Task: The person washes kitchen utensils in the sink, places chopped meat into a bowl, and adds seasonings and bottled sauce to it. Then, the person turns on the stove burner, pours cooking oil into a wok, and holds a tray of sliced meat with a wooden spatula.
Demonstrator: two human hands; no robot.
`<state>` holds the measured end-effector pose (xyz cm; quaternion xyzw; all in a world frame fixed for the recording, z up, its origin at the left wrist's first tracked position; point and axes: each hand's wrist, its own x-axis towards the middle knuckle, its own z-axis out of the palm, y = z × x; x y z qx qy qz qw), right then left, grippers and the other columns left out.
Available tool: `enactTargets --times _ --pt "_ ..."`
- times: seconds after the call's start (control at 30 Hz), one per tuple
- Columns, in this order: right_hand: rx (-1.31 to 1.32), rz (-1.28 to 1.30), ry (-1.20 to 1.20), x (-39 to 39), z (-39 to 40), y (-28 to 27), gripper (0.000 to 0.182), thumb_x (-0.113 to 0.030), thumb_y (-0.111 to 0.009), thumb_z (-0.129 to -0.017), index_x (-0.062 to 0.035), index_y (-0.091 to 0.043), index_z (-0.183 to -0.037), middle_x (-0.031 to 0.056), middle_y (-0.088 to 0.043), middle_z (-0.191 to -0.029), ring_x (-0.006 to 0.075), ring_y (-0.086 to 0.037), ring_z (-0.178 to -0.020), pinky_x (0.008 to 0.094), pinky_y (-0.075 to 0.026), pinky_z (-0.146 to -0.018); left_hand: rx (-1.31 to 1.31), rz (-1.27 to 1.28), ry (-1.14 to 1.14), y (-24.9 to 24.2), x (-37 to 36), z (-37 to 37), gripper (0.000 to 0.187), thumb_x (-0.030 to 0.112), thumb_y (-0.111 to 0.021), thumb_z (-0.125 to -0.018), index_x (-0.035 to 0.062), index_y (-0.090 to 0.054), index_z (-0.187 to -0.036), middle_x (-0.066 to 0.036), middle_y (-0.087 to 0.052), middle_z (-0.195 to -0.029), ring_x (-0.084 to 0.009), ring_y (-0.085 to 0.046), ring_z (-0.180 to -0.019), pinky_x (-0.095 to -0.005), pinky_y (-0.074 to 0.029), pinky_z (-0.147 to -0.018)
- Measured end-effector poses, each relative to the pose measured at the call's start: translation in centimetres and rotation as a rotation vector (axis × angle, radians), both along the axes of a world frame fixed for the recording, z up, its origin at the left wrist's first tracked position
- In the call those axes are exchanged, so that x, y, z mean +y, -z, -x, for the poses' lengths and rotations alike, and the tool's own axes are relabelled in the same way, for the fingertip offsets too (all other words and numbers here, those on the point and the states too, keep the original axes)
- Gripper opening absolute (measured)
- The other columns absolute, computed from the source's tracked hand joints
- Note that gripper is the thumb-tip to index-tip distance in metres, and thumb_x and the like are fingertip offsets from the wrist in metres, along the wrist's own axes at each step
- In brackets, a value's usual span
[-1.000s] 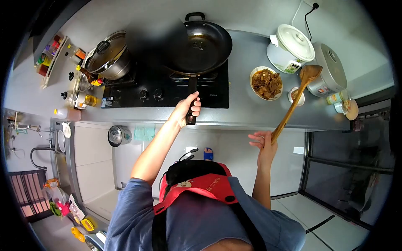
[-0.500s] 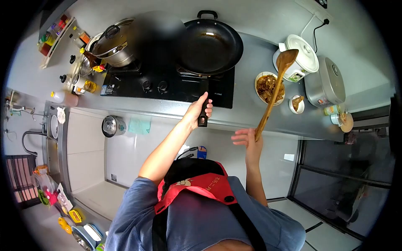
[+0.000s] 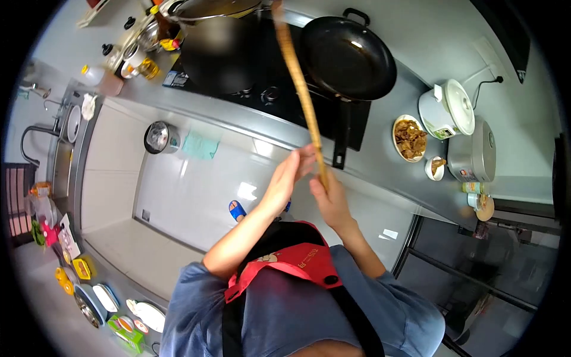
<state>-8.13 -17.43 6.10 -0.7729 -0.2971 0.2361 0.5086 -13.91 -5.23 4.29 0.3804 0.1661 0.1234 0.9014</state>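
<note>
My right hand (image 3: 331,199) is closed round the lower end of a long wooden spatula (image 3: 304,101). The spatula points up and away over the stove, its blade lying beyond the top of the view. Beside that grip, my left hand (image 3: 285,181) is off the pan, its fingers stretched out with the tips right at the spatula's handle. A black wok (image 3: 350,59) rests on the right burner of the black stove (image 3: 267,95), its long handle (image 3: 341,137) jutting over the counter's front edge. Only an oily sheen shows inside the wok.
Right of the stove stand a plate of brown cooked food (image 3: 410,138), a small white bowl (image 3: 436,169), a white cooker (image 3: 447,110) and a grey rice cooker (image 3: 473,152). Bottles (image 3: 102,80) and a lidded pot (image 3: 217,7) are to the left. A bin (image 3: 162,137) sits on the floor.
My left hand has let go of the wok's handle and come over to the spatula. My right hand has swung the spatula leftward across the stove, and the view has turned.
</note>
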Motion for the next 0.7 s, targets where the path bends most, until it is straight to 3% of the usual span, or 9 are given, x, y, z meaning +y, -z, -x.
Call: enactTargets --times 0.07,0.13,0.23,0.3,0.37,0.43,0.5,0.63,0.7 --pt "-0.002 0.045 -0.099 3.5 2.3 0.0 0.023 -0.025 -0.050 -0.090 -0.0032 -0.052 -0.095 0.0126 -0.058 -0.073 0.0267 -0.058 -0.063 0.0347 -0.042 -0.055 -0.035 -0.398 -0.064 -0.1 1.3 4.2 0.050 0.039 -0.036 -0.095 -0.0013 -0.042 -0.124 -0.015 -0.049 -0.123 -0.0238 -0.047 -0.115 -0.0374 -0.035 -0.099" --pt "-0.024 0.117 -0.395 6.9 4.6 0.5 0.029 -0.029 -0.045 -0.091 -0.0036 -0.053 -0.103 0.0179 -0.062 -0.082 0.0354 -0.059 -0.073 0.0391 -0.045 -0.061 0.073 -0.213 -0.286 1.3 3.7 7.5 0.029 0.021 -0.041 -0.095 -0.0018 -0.051 -0.109 -0.016 -0.053 -0.119 -0.0199 -0.054 -0.107 -0.0297 -0.040 -0.093" --pt "-0.176 0.029 -0.686 12.3 5.0 4.8 0.031 -0.031 -0.043 -0.092 -0.0039 -0.055 -0.102 0.0179 -0.062 -0.083 0.0338 -0.060 -0.073 0.0396 -0.048 -0.064 0.214 -0.140 -0.523 3.0 7.9 12.7 0.029 0.028 -0.040 -0.095 0.0003 -0.049 -0.100 -0.012 -0.058 -0.101 -0.0248 -0.060 -0.096 -0.0330 -0.052 -0.076" --pt "0.155 0.192 -0.320 17.1 2.5 7.7 0.031 -0.032 -0.044 -0.092 -0.0032 -0.055 -0.099 0.0151 -0.058 -0.083 0.0265 -0.058 -0.069 0.0366 -0.045 -0.060 0.257 -0.165 -0.587 5.2 11.5 16.6 0.030 0.030 -0.040 -0.095 0.0013 -0.048 -0.101 -0.011 -0.056 -0.098 -0.0247 -0.062 -0.089 -0.0343 -0.052 -0.073" --pt "-0.680 0.270 -0.104 21.1 -3.2 12.5 0.028 -0.019 -0.059 -0.083 -0.0022 -0.055 -0.104 0.0183 -0.056 -0.098 0.0322 -0.056 -0.087 0.0382 -0.047 -0.075 0.304 -0.152 -0.622 8.0 14.7 21.1 0.031 0.032 -0.039 -0.095 0.0019 -0.048 -0.101 -0.010 -0.055 -0.098 -0.0238 -0.063 -0.084 -0.0345 -0.053 -0.072" --pt "-0.955 0.449 -0.100 23.2 -7.1 15.1 0.060 -0.011 -0.066 -0.073 -0.0077 -0.041 -0.127 0.0201 -0.033 -0.133 0.0390 -0.043 -0.109 0.0413 -0.043 -0.090 0.416 -0.162 -0.663 9.9 17.2 25.1 0.031 0.032 -0.039 -0.096 0.0026 -0.048 -0.101 -0.009 -0.053 -0.094 -0.0221 -0.062 -0.081 -0.0339 -0.052 -0.070" --pt "-0.946 0.613 -0.199 24.6 -10.1 16.6 0.068 -0.005 -0.069 -0.068 -0.0126 -0.040 -0.129 0.0177 -0.038 -0.131 0.0389 -0.046 -0.107 0.0411 -0.043 -0.091 0.415 -0.152 -0.707 11.4 19.4 28.6 0.029 0.029 -0.036 -0.096 0.0032 -0.047 -0.101 -0.008 -0.052 -0.095 -0.0206 -0.062 -0.077 -0.0329 -0.052 -0.068" --pt "-0.933 0.706 -0.249 25.8 -13.7 16.7 0.041 -0.003 -0.072 -0.062 -0.0067 -0.062 -0.101 0.0175 -0.055 -0.101 0.0349 -0.057 -0.092 0.0410 -0.046 -0.082 0.416 -0.139 -0.733 13.6 22.3 32.8 0.025 0.025 -0.034 -0.097 0.0037 -0.045 -0.101 -0.007 -0.049 -0.097 -0.0189 -0.062 -0.076 -0.0313 -0.052 -0.067" --pt "-0.991 0.822 -0.238 26.2 -15.4 17.6 0.032 -0.020 -0.068 -0.071 -0.0042 -0.062 -0.099 0.0180 -0.059 -0.095 0.0357 -0.057 -0.091 0.0405 -0.047 -0.080 0.409 -0.147 -0.720 13.8 23.3 33.8 0.024 0.024 -0.033 -0.097 0.0039 -0.045 -0.101 -0.007 -0.049 -0.097 -0.0186 -0.062 -0.075 -0.0311 -0.052 -0.067"
